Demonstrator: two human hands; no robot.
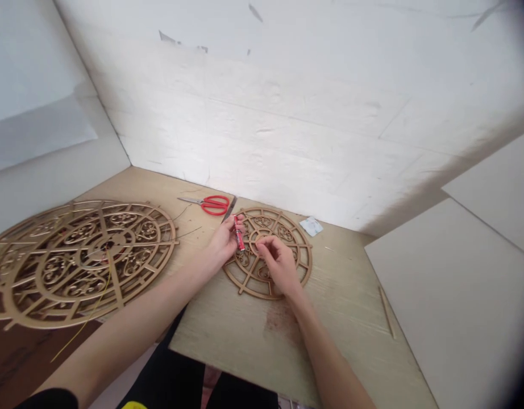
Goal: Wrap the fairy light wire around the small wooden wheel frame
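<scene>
My left hand [226,238] is closed around a small red tube [238,234] with pale markings, which looks like a glue tube. It hovers by the left side of a round gold-brown openwork frame [305,250] that lies on the table, with spokes, rings and curled scrollwork. Over the middle of this frame, the fingers of my right hand [279,262] are pinched together. Whatever is between those fingertips, if anything, is too small to make out.
Red-handled scissors [215,204] lie behind my left hand. A stack of larger openwork frames [112,238] with a yellow wire [80,329] spreads out at left. A small white packet [311,226] and a thin stick [387,312] lie at right. White walls [287,113] enclose the table [245,341].
</scene>
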